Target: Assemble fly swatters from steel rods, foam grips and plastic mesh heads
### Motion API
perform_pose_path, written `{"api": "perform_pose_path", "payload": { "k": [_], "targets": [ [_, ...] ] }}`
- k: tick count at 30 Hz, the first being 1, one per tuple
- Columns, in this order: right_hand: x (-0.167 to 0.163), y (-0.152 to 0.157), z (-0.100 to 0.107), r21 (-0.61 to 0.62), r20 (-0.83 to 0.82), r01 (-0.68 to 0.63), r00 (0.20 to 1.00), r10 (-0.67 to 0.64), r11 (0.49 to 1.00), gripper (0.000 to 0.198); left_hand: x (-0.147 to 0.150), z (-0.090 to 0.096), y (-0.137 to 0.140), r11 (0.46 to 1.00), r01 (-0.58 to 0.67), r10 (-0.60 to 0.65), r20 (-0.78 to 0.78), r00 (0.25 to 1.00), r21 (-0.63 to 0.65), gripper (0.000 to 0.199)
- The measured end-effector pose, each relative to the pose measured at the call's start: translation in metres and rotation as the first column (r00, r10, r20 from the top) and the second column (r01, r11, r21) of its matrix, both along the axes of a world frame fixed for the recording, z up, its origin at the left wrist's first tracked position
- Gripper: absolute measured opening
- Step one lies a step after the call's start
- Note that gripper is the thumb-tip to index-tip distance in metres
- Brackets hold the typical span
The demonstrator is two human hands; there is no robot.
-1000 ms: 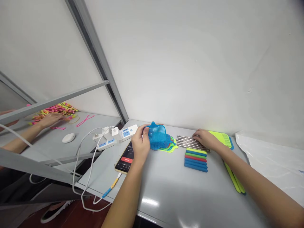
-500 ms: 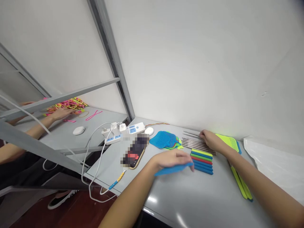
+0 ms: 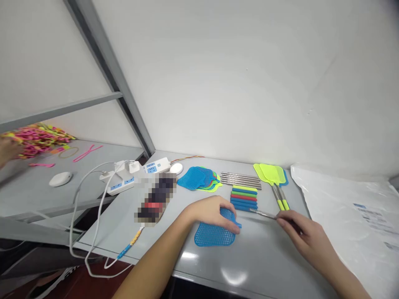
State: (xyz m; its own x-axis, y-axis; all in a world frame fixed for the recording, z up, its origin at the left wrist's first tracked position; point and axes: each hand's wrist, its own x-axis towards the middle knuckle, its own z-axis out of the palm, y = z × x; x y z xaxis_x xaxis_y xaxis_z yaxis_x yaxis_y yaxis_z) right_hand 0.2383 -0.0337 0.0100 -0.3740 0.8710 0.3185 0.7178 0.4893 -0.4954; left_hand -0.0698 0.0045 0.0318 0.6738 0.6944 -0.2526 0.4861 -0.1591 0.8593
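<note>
Between the fingers and thumb of my left hand (image 3: 215, 211) is a blue fly swatter head (image 3: 215, 235), its short neck pointing right. My right hand (image 3: 302, 232) pinches one end of a metal rod (image 3: 263, 214); the rod's other end points left toward that neck, with a gap between them. Behind my hands lies a row of coloured handle grips (image 3: 244, 198) in yellow, green, red and blue. Several more metal rods (image 3: 241, 180) lie side by side beyond them. Overlapping swatter heads (image 3: 195, 178) are at the left, and put-together yellow swatters (image 3: 272, 173) at the right.
A phone (image 3: 157, 197) with a cable lies left of my hands, near a power strip (image 3: 156, 166) and a white round object (image 3: 176, 168). A white plastic bag (image 3: 339, 199) covers the right side. Past the metal frame (image 3: 112, 79), another person's hand (image 3: 9, 150) is at a colourful pile.
My right hand has picked up a rod from the row and brought it forward. My left hand has turned the blue swatter head flatter to view. The camera view has shifted right.
</note>
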Motion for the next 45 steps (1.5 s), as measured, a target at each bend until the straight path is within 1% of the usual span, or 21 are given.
{"api": "perform_pose_path", "payload": {
  "k": [4,6,8,11,15,17,20,25,29,35,38,42,45],
  "targets": [
    [0.006,-0.036,-0.031,-0.004,0.053,-0.027,0.998,0.027,1.000,0.012,0.006,0.001,-0.001,0.999,0.032,-0.028,-0.117,0.993,0.033,0.048],
    [0.004,-0.047,-0.040,-0.017,0.055,-0.009,0.998,0.010,1.000,0.012,0.008,0.002,-0.001,0.998,0.047,-0.040,-0.142,0.989,0.051,0.047],
    [0.001,-0.053,-0.044,-0.027,0.061,0.010,0.998,-0.008,1.000,0.013,0.009,0.003,0.000,0.997,0.062,-0.052,-0.165,0.985,0.055,0.047],
    [-0.004,-0.052,-0.043,-0.058,0.098,0.031,0.995,-0.025,0.998,0.016,0.012,0.004,-0.001,0.994,0.070,-0.054,-0.182,0.982,0.082,0.044],
    [-0.010,-0.047,-0.034,-0.127,0.122,0.079,0.991,-0.063,0.989,0.022,0.014,0.002,-0.002,0.981,0.072,-0.041,-0.172,0.984,0.180,0.032],
    [-0.012,-0.046,-0.031,-0.147,0.134,0.111,0.987,-0.092,0.983,0.025,0.013,0.001,-0.002,0.969,0.074,-0.033,-0.173,0.984,0.234,0.030],
    [-0.013,-0.046,-0.029,-0.141,0.170,0.153,0.977,-0.128,0.978,0.029,0.012,0.000,-0.002,0.947,0.077,-0.009,-0.211,0.978,0.313,0.033],
    [-0.016,-0.045,-0.027,-0.117,0.243,0.184,0.958,-0.152,0.976,0.035,0.017,-0.001,-0.004,0.884,0.037,0.118,-0.298,0.947,0.465,0.045],
    [-0.018,-0.046,-0.027,-0.076,0.287,0.197,0.943,-0.167,0.977,0.037,0.025,-0.006,-0.006,0.859,0.080,0.118,-0.349,0.930,0.505,0.051],
    [-0.017,-0.048,-0.029,-0.016,0.310,0.168,0.938,-0.155,0.986,0.038,0.032,-0.014,-0.006,0.807,0.124,0.131,-0.378,0.917,0.578,0.058],
    [-0.017,-0.048,-0.029,-0.013,0.321,0.168,0.934,-0.155,0.986,0.037,0.033,-0.015,-0.005,0.798,0.125,0.150,-0.394,0.907,0.590,0.060],
    [-0.017,-0.048,-0.029,-0.008,0.330,0.161,0.932,-0.149,0.987,0.038,0.034,-0.019,-0.004,0.784,0.148,0.145,-0.409,0.901,0.603,0.059],
    [-0.017,-0.048,-0.030,0.007,0.323,0.149,0.935,-0.143,0.989,0.038,0.034,-0.021,-0.003,0.785,0.140,0.151,-0.406,0.901,0.604,0.058]
  ]
}}
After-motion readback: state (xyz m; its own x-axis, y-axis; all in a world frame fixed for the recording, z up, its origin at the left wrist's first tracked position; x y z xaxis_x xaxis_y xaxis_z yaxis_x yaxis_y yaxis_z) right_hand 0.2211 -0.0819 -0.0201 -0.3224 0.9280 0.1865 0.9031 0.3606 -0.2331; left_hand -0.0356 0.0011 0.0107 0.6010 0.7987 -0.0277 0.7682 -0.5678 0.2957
